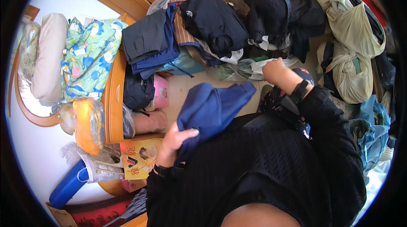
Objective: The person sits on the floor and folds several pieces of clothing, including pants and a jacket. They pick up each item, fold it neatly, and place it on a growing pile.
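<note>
My left hand (175,141) grips a folded dark-blue cloth garment (208,107), its thumb lying on top of the fabric. The garment is held up in front of my black top, and its narrower end points towards the right. My right hand (276,70) has its fingers curled, above a clear plastic bag (237,70) near the floor. Whether those fingers pinch the plastic cannot be made out. Behind the garment, folded dark trousers (144,33) and blue trousers (159,58) lie on a pile, next to a black garment (216,25).
A wooden cabinet (114,99) on the left carries a green patterned quilt (92,55). Below are a pink box (161,91) and a yellow paper bag (140,157). Tied cloth bundles (353,71) stand on the right. Pale floor tiles (181,85) show between the piles.
</note>
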`<state>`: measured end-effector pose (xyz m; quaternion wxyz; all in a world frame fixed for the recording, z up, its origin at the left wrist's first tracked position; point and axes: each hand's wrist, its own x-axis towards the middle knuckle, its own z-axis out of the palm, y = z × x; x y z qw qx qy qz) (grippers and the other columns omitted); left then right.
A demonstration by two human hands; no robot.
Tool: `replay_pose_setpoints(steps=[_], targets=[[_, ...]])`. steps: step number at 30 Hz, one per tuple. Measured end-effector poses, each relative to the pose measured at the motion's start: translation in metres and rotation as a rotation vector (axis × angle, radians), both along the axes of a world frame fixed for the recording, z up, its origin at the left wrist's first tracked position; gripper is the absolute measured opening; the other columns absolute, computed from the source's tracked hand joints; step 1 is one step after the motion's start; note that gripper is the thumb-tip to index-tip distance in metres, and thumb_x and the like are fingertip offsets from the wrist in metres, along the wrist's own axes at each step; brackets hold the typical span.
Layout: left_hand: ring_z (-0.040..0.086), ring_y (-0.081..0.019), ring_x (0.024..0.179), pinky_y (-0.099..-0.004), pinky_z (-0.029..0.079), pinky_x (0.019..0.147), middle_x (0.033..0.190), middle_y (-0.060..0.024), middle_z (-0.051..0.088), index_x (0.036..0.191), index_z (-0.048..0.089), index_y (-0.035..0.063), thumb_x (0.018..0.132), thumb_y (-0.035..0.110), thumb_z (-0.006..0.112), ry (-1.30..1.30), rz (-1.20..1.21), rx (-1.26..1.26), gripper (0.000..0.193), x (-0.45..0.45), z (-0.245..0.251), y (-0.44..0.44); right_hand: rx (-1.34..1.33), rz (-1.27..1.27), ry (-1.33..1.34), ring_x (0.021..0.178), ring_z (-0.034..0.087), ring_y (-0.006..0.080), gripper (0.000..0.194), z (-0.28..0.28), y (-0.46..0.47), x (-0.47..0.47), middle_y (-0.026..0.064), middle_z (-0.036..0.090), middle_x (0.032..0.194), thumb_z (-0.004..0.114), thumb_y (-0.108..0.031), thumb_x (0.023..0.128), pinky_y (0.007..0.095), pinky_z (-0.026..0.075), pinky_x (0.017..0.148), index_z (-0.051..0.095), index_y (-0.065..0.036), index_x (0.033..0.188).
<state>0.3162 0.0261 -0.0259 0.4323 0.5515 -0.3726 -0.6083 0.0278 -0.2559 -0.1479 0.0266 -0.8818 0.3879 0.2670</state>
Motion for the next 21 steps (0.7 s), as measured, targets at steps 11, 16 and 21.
replay_pose_setpoints(steps=[11, 16, 21], targets=[[0.069, -0.0315, 0.106, -0.0433, 0.058, 0.093, 0.127, -0.0199, 0.063, 0.144, 0.042, -0.0035, 0.087, 0.012, 0.062, 0.368, 0.413, -0.229, 0.062, 0.002, 0.075, -0.039, 1.411, -0.547, -1.367, 0.146, 0.034, 0.0369, 0.096, 0.032, 0.027, 0.038, 0.0163, 0.036, 0.159, 0.058, -0.069, 0.091, 0.0547, 0.034, 0.111, 0.019, -0.017, 0.162], [0.07, -0.0315, 0.099, -0.0422, 0.059, 0.091, 0.123, -0.0204, 0.065, 0.138, 0.046, -0.0038, 0.089, 0.02, 0.063, 0.545, 0.447, -0.118, 0.057, 0.0, 0.078, -0.059, 1.725, -0.622, -1.561, 0.143, 0.037, 0.0322, 0.092, 0.041, 0.037, 0.06, 0.0095, 0.041, 0.156, 0.07, -0.063, 0.086, 0.0583, 0.027, 0.115, 0.033, -0.016, 0.157], [0.071, -0.0316, 0.096, -0.0435, 0.059, 0.088, 0.117, -0.0199, 0.068, 0.132, 0.051, -0.0029, 0.091, 0.028, 0.062, 0.725, 0.404, -0.027, 0.053, -0.004, 0.078, -0.06, 1.768, -0.514, -1.619, 0.14, 0.043, 0.0292, 0.088, 0.022, 0.04, 0.065, 0.0117, 0.045, 0.153, 0.075, -0.046, 0.088, 0.0504, 0.035, 0.116, 0.033, -0.008, 0.156]])
